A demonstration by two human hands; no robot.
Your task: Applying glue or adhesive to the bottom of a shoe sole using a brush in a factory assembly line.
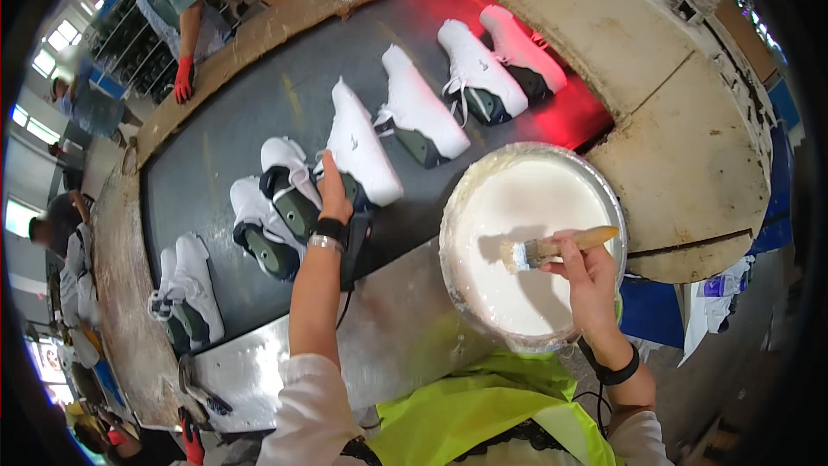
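My left hand (335, 195) grips a white shoe (364, 145) on a dark belt, thumb raised along its side; its other fingers are mostly hidden. The shoe lies tipped, with its smooth white sole side turned up. Between the fingers of my right hand (588, 280) is a brush (552, 250) with a wooden handle and pale, wet bristles. It hangs over a round metal basin (450, 267) of thick white liquid (535, 194). Just left of my left hand lie two more white shoes (289, 164) (254, 216) with dark green insides.
The dark belt (224, 121) carries more shoes: one beside mine (418, 108), two under red light (517, 52) and a pair at the near left (194, 285). A metal ledge (392, 328) runs along the front. Co-workers (177, 9) stand beyond the belt.
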